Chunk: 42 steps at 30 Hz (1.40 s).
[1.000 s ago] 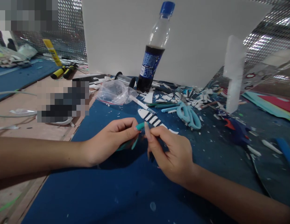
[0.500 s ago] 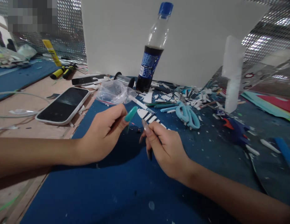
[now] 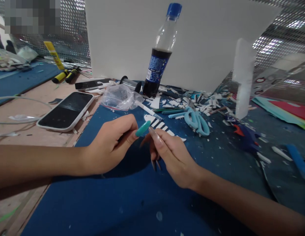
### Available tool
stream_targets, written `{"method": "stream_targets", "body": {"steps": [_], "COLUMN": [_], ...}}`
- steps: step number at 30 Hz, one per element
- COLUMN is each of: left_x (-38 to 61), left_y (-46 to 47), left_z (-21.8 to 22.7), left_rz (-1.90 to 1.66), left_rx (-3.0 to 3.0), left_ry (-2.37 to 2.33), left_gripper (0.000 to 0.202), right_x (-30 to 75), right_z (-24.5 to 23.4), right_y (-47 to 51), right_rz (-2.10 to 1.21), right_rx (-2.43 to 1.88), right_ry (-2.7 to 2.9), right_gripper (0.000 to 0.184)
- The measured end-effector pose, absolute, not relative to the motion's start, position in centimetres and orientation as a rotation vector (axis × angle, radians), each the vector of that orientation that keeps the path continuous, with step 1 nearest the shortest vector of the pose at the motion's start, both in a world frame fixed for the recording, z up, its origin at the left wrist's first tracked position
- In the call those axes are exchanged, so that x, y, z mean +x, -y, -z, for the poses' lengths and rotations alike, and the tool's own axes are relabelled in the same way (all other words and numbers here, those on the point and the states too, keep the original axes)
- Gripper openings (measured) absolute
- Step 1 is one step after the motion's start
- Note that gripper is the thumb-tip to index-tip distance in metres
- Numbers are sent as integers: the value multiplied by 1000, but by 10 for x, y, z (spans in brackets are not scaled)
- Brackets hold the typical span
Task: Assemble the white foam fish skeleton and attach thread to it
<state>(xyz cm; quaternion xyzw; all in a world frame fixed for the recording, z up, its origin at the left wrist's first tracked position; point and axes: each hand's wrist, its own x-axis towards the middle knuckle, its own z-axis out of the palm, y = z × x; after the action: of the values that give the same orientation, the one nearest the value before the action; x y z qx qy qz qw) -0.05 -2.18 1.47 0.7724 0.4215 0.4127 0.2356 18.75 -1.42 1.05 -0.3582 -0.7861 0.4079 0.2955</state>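
Note:
Over the blue mat (image 3: 132, 203), my left hand (image 3: 115, 144) is closed, its thumb with a long green nail pressed toward the curled fingers. Facing it, my right hand (image 3: 174, 157) pinches thumb against index finger, its other fingers bent below. The two thumbnails nearly meet. Whatever either pinch holds is hidden or too small to make out. Just behind the fingertips, a rounded white piece (image 3: 149, 118) and short white strips (image 3: 161, 125) lie in a row on the mat, partly covered by my right hand.
Behind my hands lie blue scissors (image 3: 198, 123), a clear plastic bag (image 3: 118, 97) and white scraps (image 3: 203, 105). A soda bottle (image 3: 159, 62) stands before a white board (image 3: 123, 39). A phone (image 3: 66, 111) is at left, a blue glue gun (image 3: 249, 139) with cord at right.
My left hand has shifted slightly right and down, bringing its thumbnail close to the right one. My right hand's fingers have moved a little, and more of the white strips shows.

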Motion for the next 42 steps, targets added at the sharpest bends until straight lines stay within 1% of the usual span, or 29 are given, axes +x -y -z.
{"method": "stream_targets", "body": {"steps": [3, 11, 17, 24, 29, 37, 42], "left_x": [1, 1, 2, 4, 2, 4, 4], "left_y": [21, 18, 15, 11, 11, 12, 11], "left_z": [-15, -12, -9, -9, -9, -10, -10], "left_rz": [-1120, -1204, -1005, -931, -891, -867, -818], "left_rx": [2099, 2031, 2207, 2157, 2124, 2135, 2137], "left_ry": [-1191, -1256, -1196, -1245, -1229, -1224, -1235], "left_gripper": [23, 23, 25, 28, 28, 29, 29], "right_x": [188, 185, 188, 187, 186, 184, 185], "right_z": [-11, -6, -7, -6, -4, -10, -10], "right_y": [13, 7, 6, 1, -2, -2, -1], "right_rz": [-1227, -1378, -1518, -1645, -1660, -1729, -1722], "right_rx": [-941, -954, -865, -871, -873, -853, -871], "right_ry": [2025, 1850, 1794, 1702, 1676, 1555, 1592], "right_gripper": [35, 37, 44, 31, 34, 27, 23]}}
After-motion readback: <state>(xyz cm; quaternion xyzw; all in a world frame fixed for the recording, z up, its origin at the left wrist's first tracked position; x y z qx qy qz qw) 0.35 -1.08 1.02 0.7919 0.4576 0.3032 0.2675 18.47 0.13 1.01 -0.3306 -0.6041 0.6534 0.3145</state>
